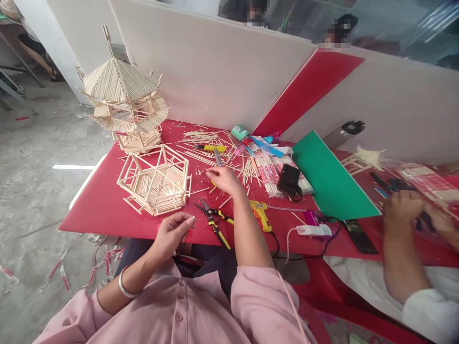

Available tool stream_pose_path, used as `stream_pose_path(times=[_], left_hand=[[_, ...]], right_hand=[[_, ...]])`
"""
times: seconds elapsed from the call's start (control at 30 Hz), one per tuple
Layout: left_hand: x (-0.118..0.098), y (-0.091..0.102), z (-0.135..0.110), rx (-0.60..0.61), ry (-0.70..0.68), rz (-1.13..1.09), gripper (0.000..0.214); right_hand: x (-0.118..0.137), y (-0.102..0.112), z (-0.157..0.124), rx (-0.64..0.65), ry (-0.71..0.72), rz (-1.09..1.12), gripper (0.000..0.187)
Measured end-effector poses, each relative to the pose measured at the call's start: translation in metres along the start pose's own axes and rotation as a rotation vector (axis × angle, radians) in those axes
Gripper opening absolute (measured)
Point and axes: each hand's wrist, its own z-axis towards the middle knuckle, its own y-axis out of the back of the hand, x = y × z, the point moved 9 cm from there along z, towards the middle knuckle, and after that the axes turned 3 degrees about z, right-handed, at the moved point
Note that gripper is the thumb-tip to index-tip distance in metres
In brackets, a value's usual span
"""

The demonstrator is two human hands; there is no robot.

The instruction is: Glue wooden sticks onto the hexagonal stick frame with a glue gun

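Observation:
My left hand [174, 234] is at the table's front edge, thumb and finger pinched on a short piece of wooden stick [193, 218] whose pale end shows. My right hand [225, 180] reaches over the table, its fingertips drawn together near small stick scraps; whatever they hold is too small to make out. Left of it sits a hexagonal stick frame [161, 184] with a slatted floor. Yellow-and-black snips [217, 222] lie open between my hands. Beyond my right hand are a yellow utility knife [212, 148] and many loose sticks [201, 136].
A tiered stick pavilion [124, 102] stands at the back left. Right of my arm lie a yellow glue gun [261, 215], bagged sticks [268, 174], a black box [289, 178], a power strip [313, 230] and a phone [360, 236]. A green board [333, 181] separates a co-worker's hands [403, 208].

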Motion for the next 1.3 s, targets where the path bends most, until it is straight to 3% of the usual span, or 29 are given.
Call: stream_pose_path(times=[0.2, 0.37, 0.53, 0.67, 0.8, 0.9, 0.97, 1.03, 1.17, 1.3], left_hand=[[0.009, -0.001, -0.001, 0.046, 0.027, 0.036, 0.053], [0.017, 0.008, -0.004, 0.061, 0.082, 0.009, 0.052], [0.011, 0.013, -0.002, 0.071, 0.059, 0.035, 0.051], [0.005, 0.005, -0.003, 0.112, 0.078, 0.036, 0.052], [0.0, -0.004, -0.005, 0.13, 0.064, 0.025, 0.053], [0.003, -0.007, -0.001, 0.087, 0.052, -0.028, 0.054], [0.007, -0.01, 0.005, 0.058, 0.052, -0.085, 0.053], [0.008, -0.016, 0.011, 0.041, 0.043, -0.144, 0.051], [-0.003, -0.028, 0.022, 0.013, -0.007, -0.262, 0.051], [-0.02, -0.036, 0.028, -0.035, -0.037, -0.271, 0.055]], right_hand=[[0.0, 0.012, 0.091, -0.15, -0.052, -0.266, 0.044], [0.001, 0.0, 0.145, -0.151, -0.045, -0.4, 0.037], [-0.006, -0.008, 0.167, -0.13, -0.045, -0.328, 0.04], [0.008, 0.011, 0.162, -0.202, 0.055, -0.109, 0.032], [0.027, 0.045, 0.129, -0.323, 0.138, 0.176, 0.046], [0.026, 0.054, 0.073, -0.275, 0.137, 0.426, 0.058], [0.018, 0.03, 0.023, 0.011, 0.038, 0.958, 0.052], [0.012, 0.005, -0.036, 0.217, -0.099, 1.216, 0.042], [-0.001, -0.022, -0.124, 0.279, -0.231, 1.427, 0.037], [-0.007, -0.04, -0.158, 0.289, -0.242, 1.452, 0.039]])
